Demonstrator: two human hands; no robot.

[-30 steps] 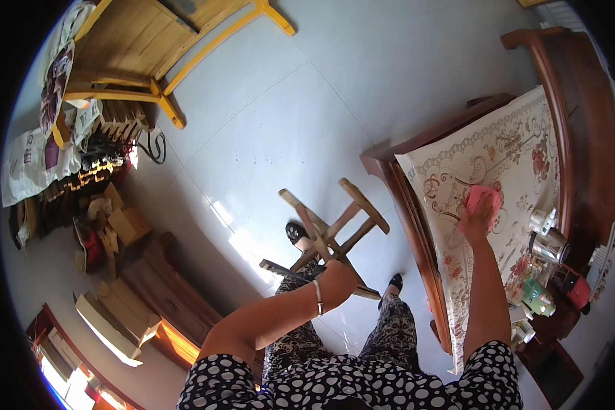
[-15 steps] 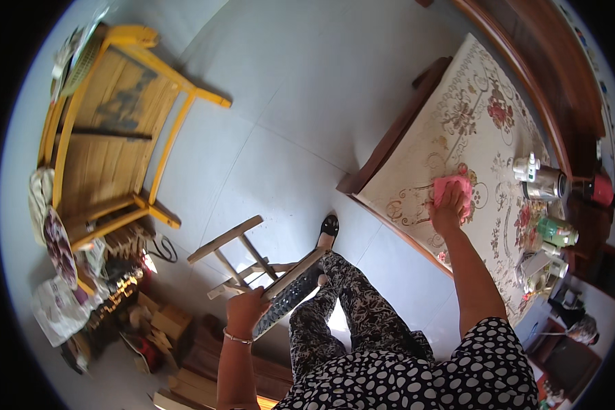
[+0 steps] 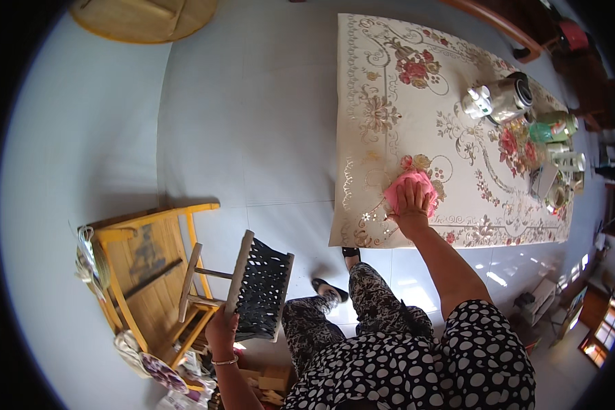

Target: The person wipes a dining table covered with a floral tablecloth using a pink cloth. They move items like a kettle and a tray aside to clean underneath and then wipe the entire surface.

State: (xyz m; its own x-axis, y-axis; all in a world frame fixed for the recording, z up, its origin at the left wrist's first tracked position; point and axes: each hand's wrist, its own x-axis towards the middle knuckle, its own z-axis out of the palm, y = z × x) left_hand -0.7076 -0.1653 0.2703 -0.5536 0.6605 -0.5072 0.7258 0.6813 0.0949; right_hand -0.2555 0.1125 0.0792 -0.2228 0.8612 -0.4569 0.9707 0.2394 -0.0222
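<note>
My left hand [image 3: 221, 333] is closed round the wooden edge of a small stool [image 3: 261, 287]. The stool has a black woven seat and plain wooden legs. It is held off to my left, tilted on its side so that the seat faces right. My right hand [image 3: 413, 205] lies flat with fingers spread on a pink cloth [image 3: 393, 193]. It presses the cloth onto a table [image 3: 362, 147] covered with a cream, flower-patterned tablecloth. The cloth is near the table's front left corner, and part of it is hidden under my palm.
On the table's right side stand a white bottle [image 3: 477, 102], a steel flask [image 3: 512, 99], a green jar [image 3: 552, 128] and several small containers. A yellow wooden chair [image 3: 143, 266] is at the left. A round wooden board [image 3: 143, 17] shows at the far left.
My view has turned, so the table appears squarer and the chair lower. The stool's seat now faces me more fully. The right hand stays on the pink cloth, its fingers more spread.
</note>
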